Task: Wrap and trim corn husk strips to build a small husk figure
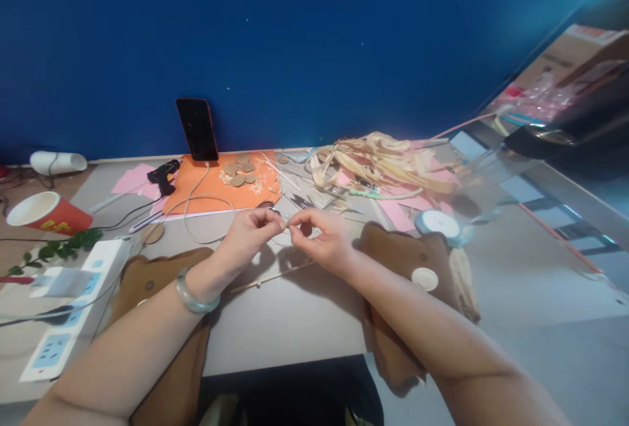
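Observation:
My left hand point(248, 234) and my right hand point(322, 237) meet over the middle of the grey table point(295, 321), fingertips pinched together on a small thin piece that I cannot make out. A pale green bangle point(192, 296) rings my left wrist. A thin wooden stick point(275, 275) lies on the table just under the hands. Behind them is an orange sheet point(216, 187) with several brown cardboard discs point(239, 172). A heap of dried straw-coloured husk strips point(383, 160) lies to the right of it.
A black phone point(197, 128) leans on the blue wall, its cable looping over the orange sheet. A black glue gun point(164, 175), a red paper cup point(46, 213), a white power strip point(63, 308) and green leaves sit left. Ribbon spool point(437, 223) and brown cushions point(407, 262) lie right.

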Demonstrator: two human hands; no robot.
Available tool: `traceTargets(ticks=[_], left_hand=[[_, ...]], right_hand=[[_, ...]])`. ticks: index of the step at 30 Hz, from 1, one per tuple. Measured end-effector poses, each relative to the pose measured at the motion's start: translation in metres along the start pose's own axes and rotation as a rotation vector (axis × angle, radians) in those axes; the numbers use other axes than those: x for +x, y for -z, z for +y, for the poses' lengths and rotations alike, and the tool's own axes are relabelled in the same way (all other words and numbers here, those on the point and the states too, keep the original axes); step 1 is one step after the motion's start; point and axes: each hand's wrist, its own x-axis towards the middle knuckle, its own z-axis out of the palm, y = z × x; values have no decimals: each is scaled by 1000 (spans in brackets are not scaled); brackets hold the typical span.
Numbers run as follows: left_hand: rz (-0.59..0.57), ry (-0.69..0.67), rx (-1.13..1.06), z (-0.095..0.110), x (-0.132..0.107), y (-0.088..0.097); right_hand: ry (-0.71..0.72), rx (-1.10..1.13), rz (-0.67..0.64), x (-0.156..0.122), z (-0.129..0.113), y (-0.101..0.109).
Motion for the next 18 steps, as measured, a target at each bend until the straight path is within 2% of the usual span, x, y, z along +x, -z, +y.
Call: traceTargets(ticks=[6,12,18], left_hand=[[40,-55,99,2,-1,-2],[49,-49,54,3,0,0],[20,-40,81,1,-1,-1]], right_hand=[[86,-7,-44,-1,3,1],[-31,29,0,0,2,2],[85,-12,-39,0,3,1]])
